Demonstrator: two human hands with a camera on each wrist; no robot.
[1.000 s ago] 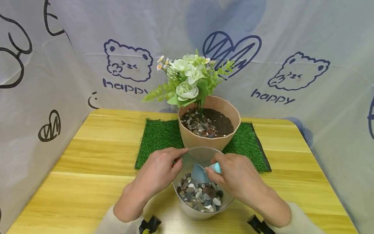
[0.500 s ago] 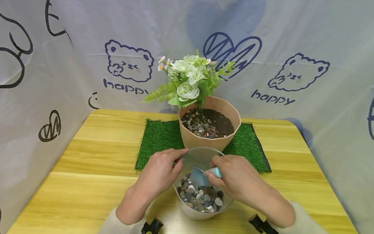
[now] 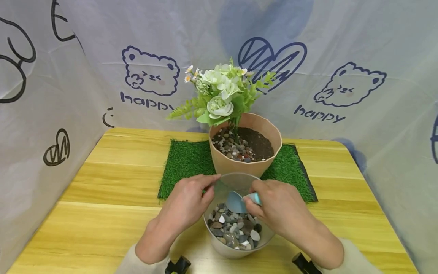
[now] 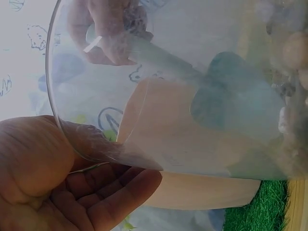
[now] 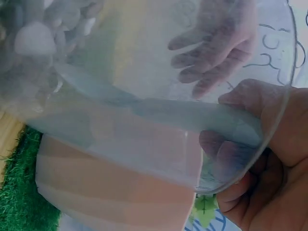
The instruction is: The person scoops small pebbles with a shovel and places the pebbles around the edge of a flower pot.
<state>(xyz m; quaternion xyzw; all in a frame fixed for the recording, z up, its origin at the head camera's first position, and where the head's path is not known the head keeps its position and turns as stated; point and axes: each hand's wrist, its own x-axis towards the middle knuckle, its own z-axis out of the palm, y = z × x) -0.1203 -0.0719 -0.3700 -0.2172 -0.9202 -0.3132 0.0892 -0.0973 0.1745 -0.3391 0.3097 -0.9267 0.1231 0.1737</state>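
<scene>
Table (image 3: 113, 182) carries everything, and on it the grass mat (image 3: 188, 161) lies under the pot (image 3: 239, 167), probably to catch whatever falls. The flowers (image 3: 222, 89) stand in the pot, their stems among small stones (image 3: 229, 146) on one side, with dark soil (image 3: 260, 144) bare on the other. Just in front of the pot sits my clear tub (image 3: 226, 249), close enough, I judge, that both stay within easy reach. My right hand (image 3: 278, 203) curls its fingers round the handle of the scoop (image 3: 236, 203), inside the tub's mouth. The fingers and thumb of my left hand (image 3: 186, 199) pinch the rim, likely to steady the tub against the scoop's push. The scoop slants down, its blade at the pebbles (image 3: 234, 228) that cover the tub's bottom.

The tub blocks my sight of the pot's foot, and my grip covers most of the handle. Both wrist views show the blade only hazily through the wall, so I cannot tell whether it bears any pebbles or how deep its edge goes.
</scene>
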